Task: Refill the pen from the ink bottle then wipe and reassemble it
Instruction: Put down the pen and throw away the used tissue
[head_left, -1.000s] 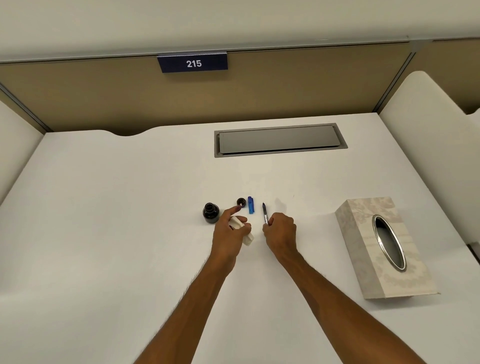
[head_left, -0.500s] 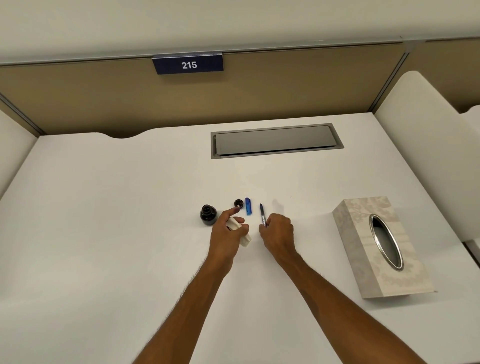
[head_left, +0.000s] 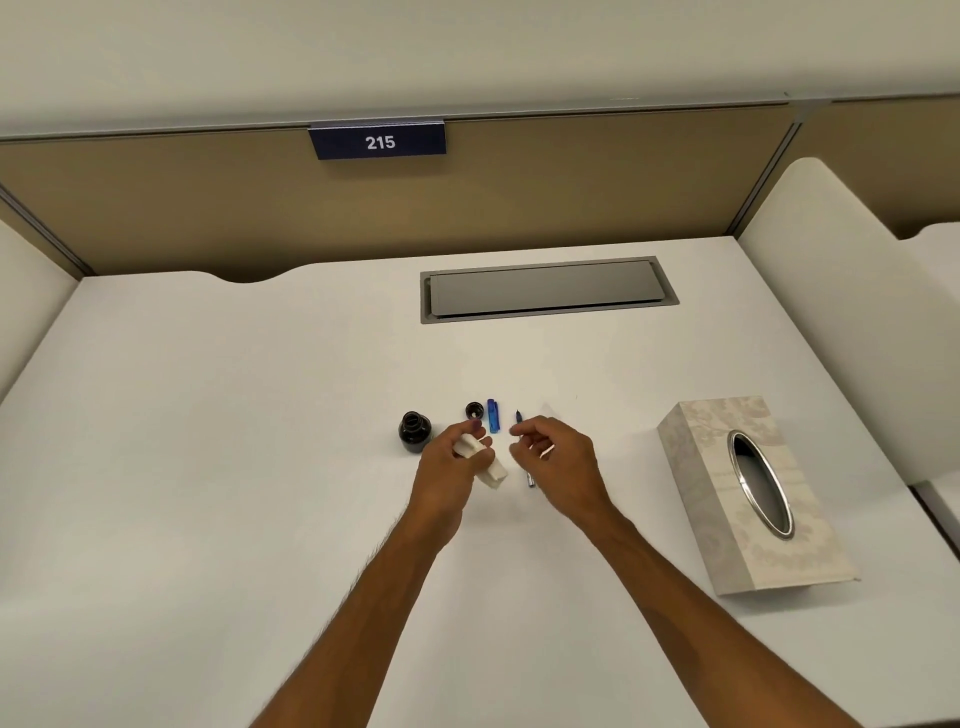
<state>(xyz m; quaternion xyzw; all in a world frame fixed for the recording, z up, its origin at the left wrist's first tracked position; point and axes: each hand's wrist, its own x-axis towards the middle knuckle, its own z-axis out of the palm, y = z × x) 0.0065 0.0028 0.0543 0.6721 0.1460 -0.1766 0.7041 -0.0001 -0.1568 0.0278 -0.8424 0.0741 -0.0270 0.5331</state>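
Wiping appears to be my current step: left hand (head_left: 451, 467) fingers curl round the tissue (head_left: 491, 474), right hand (head_left: 562, 462) pinches the pen (head_left: 530, 477); next, I draw pen through tissue.

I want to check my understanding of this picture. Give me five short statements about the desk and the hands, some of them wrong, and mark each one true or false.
1. The ink bottle stands open, with its cap apart from it on the desk. True.
2. The left hand holds a folded white tissue. True.
3. The tissue box stands left of the ink bottle. False: it is on the right side of the desk.
4. The right hand grips the blue pen part. False: that part lies on the desk; this hand holds the pen.
5. The sign reads 251. False: it reads 215.
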